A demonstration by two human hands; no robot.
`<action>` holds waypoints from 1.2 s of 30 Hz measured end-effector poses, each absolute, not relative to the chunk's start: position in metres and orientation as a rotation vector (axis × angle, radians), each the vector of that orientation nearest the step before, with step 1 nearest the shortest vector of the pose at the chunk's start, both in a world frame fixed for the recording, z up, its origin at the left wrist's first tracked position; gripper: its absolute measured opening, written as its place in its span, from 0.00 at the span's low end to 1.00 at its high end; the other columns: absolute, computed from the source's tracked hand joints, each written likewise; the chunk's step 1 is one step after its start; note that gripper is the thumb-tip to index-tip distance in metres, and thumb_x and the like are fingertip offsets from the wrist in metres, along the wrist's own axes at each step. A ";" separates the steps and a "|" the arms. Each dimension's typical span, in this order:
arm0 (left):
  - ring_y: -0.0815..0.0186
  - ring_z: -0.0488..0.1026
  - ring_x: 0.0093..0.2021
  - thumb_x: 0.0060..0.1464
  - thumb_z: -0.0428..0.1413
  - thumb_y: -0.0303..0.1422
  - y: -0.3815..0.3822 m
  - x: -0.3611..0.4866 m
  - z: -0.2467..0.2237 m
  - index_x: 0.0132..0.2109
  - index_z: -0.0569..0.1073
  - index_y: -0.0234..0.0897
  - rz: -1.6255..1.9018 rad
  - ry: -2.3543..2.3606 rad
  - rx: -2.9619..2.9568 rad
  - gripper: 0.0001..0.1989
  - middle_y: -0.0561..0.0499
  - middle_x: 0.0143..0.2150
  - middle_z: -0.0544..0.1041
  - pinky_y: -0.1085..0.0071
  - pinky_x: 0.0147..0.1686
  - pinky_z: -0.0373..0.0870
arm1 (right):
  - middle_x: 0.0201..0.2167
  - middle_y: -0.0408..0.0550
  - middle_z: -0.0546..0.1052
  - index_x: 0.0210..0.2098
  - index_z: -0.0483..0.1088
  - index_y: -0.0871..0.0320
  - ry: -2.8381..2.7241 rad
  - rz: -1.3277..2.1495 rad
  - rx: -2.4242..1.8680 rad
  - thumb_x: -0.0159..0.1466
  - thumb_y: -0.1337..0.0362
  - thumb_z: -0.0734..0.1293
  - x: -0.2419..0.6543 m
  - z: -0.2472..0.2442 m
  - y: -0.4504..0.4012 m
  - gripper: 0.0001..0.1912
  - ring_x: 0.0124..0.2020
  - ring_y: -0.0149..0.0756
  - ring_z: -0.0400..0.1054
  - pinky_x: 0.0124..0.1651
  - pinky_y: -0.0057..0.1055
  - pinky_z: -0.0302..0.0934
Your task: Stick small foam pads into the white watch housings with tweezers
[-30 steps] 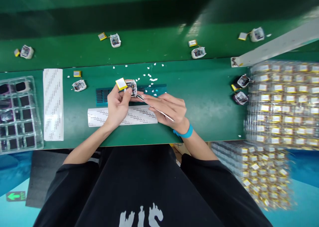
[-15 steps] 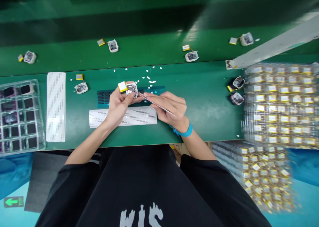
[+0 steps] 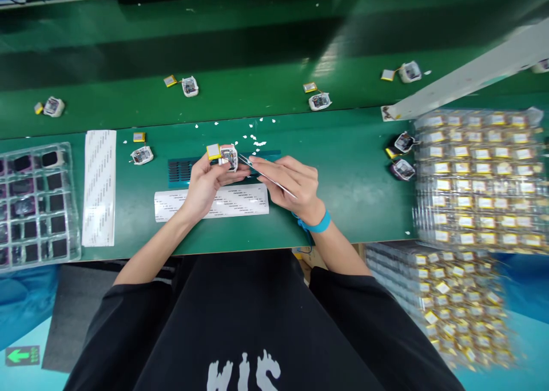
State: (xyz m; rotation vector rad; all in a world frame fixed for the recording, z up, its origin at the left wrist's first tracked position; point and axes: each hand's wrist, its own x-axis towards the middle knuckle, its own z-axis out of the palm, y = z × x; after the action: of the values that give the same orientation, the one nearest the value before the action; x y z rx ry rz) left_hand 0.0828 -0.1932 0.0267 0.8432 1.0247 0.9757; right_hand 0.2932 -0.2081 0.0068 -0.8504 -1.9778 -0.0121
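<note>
Near the middle of the green bench, my left hand [image 3: 205,184] holds a small white device housing [image 3: 229,158] with its circuit board showing. A yellow-edged battery [image 3: 213,151] sticks out at the housing's left side, above my left fingers. My right hand [image 3: 294,184], with a blue band at the wrist, is closed on metal tweezers [image 3: 274,180]. The tweezers' tips point left, just right of the housing; whether they touch it I cannot tell. Under my hands lie a blue-green slotted mat [image 3: 176,172] and a white printed sheet [image 3: 238,201].
Left are another printed sheet [image 3: 99,188] and a clear tray [image 3: 68,208] of dark-faced devices. Stacked battery trays [image 3: 480,174] stand right, beside a pale slanted post [image 3: 463,71]. Opened housings with batteries lie behind, several on the far green strip [image 3: 257,94]. White scraps dot the bench.
The view has shifted slightly. My left hand has turned the housing a little, and the battery sits closer beside it. The tweezers remain in my right hand, near the housing's right edge.
</note>
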 end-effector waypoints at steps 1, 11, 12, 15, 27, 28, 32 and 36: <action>0.52 0.88 0.44 0.57 0.63 0.34 -0.193 0.083 0.027 0.52 0.74 0.39 0.977 1.031 0.850 0.16 0.48 0.39 0.87 0.55 0.51 0.87 | 0.53 0.44 0.86 0.64 0.74 0.49 -1.982 -0.019 -0.857 0.75 0.69 0.66 0.293 0.007 -0.208 0.20 0.37 0.33 0.80 0.37 0.33 0.76; 0.61 0.86 0.29 0.52 0.70 0.36 -0.173 0.069 0.018 0.47 0.74 0.38 0.797 1.031 0.934 0.19 0.50 0.35 0.85 0.64 0.35 0.87 | 0.50 0.43 0.87 0.60 0.77 0.50 -2.006 -0.074 -0.893 0.74 0.69 0.68 0.298 0.007 -0.205 0.17 0.35 0.33 0.79 0.37 0.33 0.76; 0.63 0.84 0.27 0.52 0.70 0.38 -0.156 0.059 0.014 0.45 0.74 0.38 0.820 1.068 0.981 0.18 0.51 0.34 0.85 0.64 0.32 0.85 | 0.50 0.44 0.88 0.61 0.76 0.50 -1.986 -0.086 -0.871 0.73 0.70 0.68 0.299 0.008 -0.204 0.19 0.35 0.33 0.79 0.37 0.32 0.76; 0.69 0.77 0.24 0.54 0.70 0.40 -0.087 0.015 0.003 0.40 0.74 0.40 1.050 1.320 1.231 0.14 0.56 0.29 0.80 0.63 0.30 0.79 | 0.50 0.44 0.88 0.64 0.74 0.50 -1.952 -0.113 -0.846 0.71 0.71 0.70 0.301 0.009 -0.201 0.23 0.33 0.32 0.78 0.36 0.31 0.75; 0.56 0.71 0.63 0.61 0.65 0.32 0.031 -0.047 -0.002 0.36 0.73 0.35 1.289 1.674 1.828 0.09 0.48 0.47 0.79 0.52 0.68 0.61 | 0.47 0.42 0.88 0.57 0.77 0.54 -2.012 -0.271 -0.847 0.73 0.69 0.70 0.304 0.017 -0.197 0.15 0.28 0.29 0.73 0.29 0.29 0.70; 0.57 0.71 0.63 0.59 0.67 0.32 0.034 -0.041 -0.003 0.37 0.74 0.34 1.234 1.646 1.850 0.09 0.49 0.47 0.79 0.54 0.69 0.60 | 0.47 0.42 0.88 0.57 0.77 0.53 -2.030 -0.250 -0.855 0.73 0.69 0.70 0.305 0.017 -0.197 0.14 0.28 0.29 0.74 0.30 0.29 0.71; 0.63 0.75 0.58 0.49 0.70 0.25 0.039 -0.025 -0.001 0.30 0.71 0.36 1.059 1.590 1.853 0.13 0.56 0.32 0.77 0.65 0.67 0.61 | 0.52 0.42 0.87 0.58 0.76 0.51 -2.103 -0.127 -0.875 0.75 0.68 0.68 0.307 0.017 -0.197 0.14 0.32 0.31 0.74 0.34 0.31 0.74; 0.68 0.80 0.41 0.55 0.68 0.30 0.000 -0.014 0.008 0.34 0.71 0.38 1.039 1.603 1.803 0.12 0.58 0.28 0.77 0.70 0.47 0.72 | 0.59 0.46 0.83 0.55 0.76 0.52 -2.095 0.000 -0.878 0.76 0.67 0.65 0.303 0.013 -0.194 0.12 0.49 0.38 0.77 0.49 0.38 0.78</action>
State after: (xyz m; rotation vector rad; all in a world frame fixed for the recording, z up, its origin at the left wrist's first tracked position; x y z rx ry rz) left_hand -0.0144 -0.0002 0.0084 1.8033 1.6031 1.0387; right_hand 0.3033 -0.1937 0.0131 -0.8782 -2.0952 0.0002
